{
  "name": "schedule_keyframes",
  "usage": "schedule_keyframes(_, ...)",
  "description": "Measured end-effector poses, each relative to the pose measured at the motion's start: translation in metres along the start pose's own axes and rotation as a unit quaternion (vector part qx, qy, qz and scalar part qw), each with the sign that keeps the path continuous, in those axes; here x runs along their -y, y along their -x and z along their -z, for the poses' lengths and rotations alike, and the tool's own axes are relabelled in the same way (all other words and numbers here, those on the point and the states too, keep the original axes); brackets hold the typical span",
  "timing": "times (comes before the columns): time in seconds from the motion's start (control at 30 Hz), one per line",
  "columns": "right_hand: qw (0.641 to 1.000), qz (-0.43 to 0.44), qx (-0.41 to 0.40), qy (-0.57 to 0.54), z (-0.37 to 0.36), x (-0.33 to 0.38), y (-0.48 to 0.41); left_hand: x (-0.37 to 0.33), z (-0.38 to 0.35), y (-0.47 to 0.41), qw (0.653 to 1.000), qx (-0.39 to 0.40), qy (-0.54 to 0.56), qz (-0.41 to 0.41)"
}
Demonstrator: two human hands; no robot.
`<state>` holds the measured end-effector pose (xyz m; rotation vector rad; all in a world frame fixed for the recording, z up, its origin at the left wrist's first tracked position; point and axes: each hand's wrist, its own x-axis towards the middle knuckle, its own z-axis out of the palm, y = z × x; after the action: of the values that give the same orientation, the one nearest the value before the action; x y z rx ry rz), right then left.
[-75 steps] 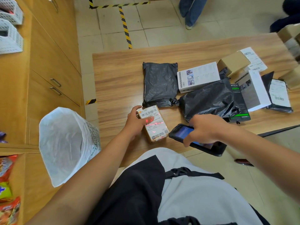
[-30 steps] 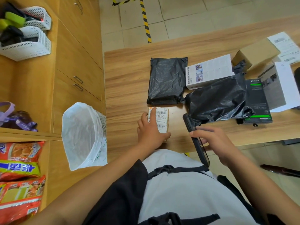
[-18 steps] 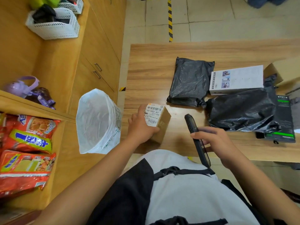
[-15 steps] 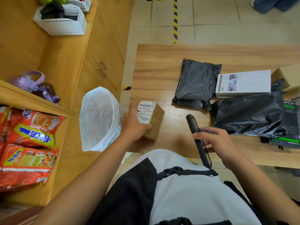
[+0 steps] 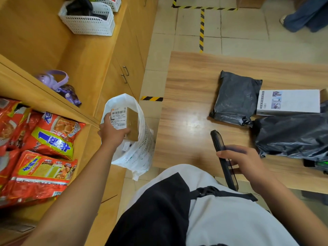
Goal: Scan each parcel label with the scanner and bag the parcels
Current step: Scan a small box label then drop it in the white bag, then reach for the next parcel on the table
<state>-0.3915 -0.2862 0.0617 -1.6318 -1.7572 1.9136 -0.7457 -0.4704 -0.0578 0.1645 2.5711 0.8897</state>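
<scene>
1. My left hand [image 5: 111,134] grips the small cardboard parcel [image 5: 132,124] by its near end. My fingers curl round it, and its white barcode label [image 5: 118,118] faces up.
2. The parcel is off the table [image 5: 186,103], held over the open mouth of the white plastic bag [image 5: 142,153]. I cannot tell whether it touches the rim.
3. The bag sits just left of the table, between the table's edge and the wooden shelf unit [image 5: 85,68].
4. My right hand [image 5: 245,161] holds the black handheld scanner [image 5: 217,141], with my fingers wrapped across its body. The scanner is turned edge-on, its far end over the table and its near end past the table's front edge.
5. A flat black poly mailer [image 5: 236,96] lies further out on the table. A white printed box [image 5: 291,102] lies just beside it on the right.
6. A larger, crumpled black poly parcel [image 5: 292,137] lies nearer me, close against the mailer's near corner.
7. Red and yellow snack packets [image 5: 44,142] fill the low shelf on my left. A white slotted basket [image 5: 87,23] stands higher up.
</scene>
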Motion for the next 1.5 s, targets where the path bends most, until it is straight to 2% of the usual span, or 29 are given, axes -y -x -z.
schedule_keyframes(0.13,1.0,-0.006,-0.018,-0.011,-0.01,-0.005,0.009,0.012,0.005,-0.017,1.0,0.006,-0.015,0.026)
schedule_keyframes(0.3,0.999,-0.009,-0.042,-0.023,-0.02,-0.013,0.019,0.01,0.0,-0.028,0.992,0.064,-0.091,0.065)
schedule_keyframes(0.4,0.997,-0.015,-0.059,-0.037,-0.023,-0.017,0.024,0.0,-0.007,-0.025,0.992,0.117,0.004,0.052)
schedule_keyframes(0.5,0.996,-0.018,-0.072,-0.051,-0.023,-0.022,0.029,-0.02,-0.015,-0.012,0.955,0.241,0.154,0.076)
schedule_keyframes(0.63,0.995,-0.017,-0.076,-0.059,-0.017,-0.028,0.035,-0.054,-0.039,0.008,0.926,0.316,0.192,0.08)
schedule_keyframes(0.77,0.992,-0.024,-0.098,-0.082,-0.002,-0.035,0.038,-0.089,-0.072,0.033,0.91,0.366,0.183,0.065)
schedule_keyframes(1.0,0.979,-0.042,-0.142,-0.137,0.039,-0.051,0.049,-0.147,-0.147,0.078,0.894,0.439,0.089,-0.004)
schedule_keyframes(1.2,0.966,-0.042,-0.181,-0.182,0.079,-0.069,0.059,-0.193,-0.213,0.093,0.927,0.372,0.045,-0.024)
schedule_keyframes(1.27,0.962,-0.049,-0.186,-0.192,0.092,-0.076,0.061,-0.203,-0.227,0.095,0.941,0.332,-0.002,-0.063)
schedule_keyframes(1.3,0.962,-0.053,-0.186,-0.196,0.098,-0.079,0.062,-0.206,-0.232,0.098,0.945,0.305,-0.045,-0.108)
schedule_keyframes(1.37,0.959,-0.059,-0.188,-0.203,0.108,-0.085,0.062,-0.212,-0.238,0.107,0.927,0.241,-0.154,-0.241)
schedule_keyframes(1.43,0.956,-0.063,-0.195,-0.208,0.117,-0.091,0.061,-0.218,-0.244,0.119,0.88,0.209,-0.221,-0.366)
schedule_keyframes(1.5,0.955,-0.064,-0.197,-0.21,0.127,-0.095,0.059,-0.227,-0.251,0.131,0.849,0.205,-0.246,-0.42)
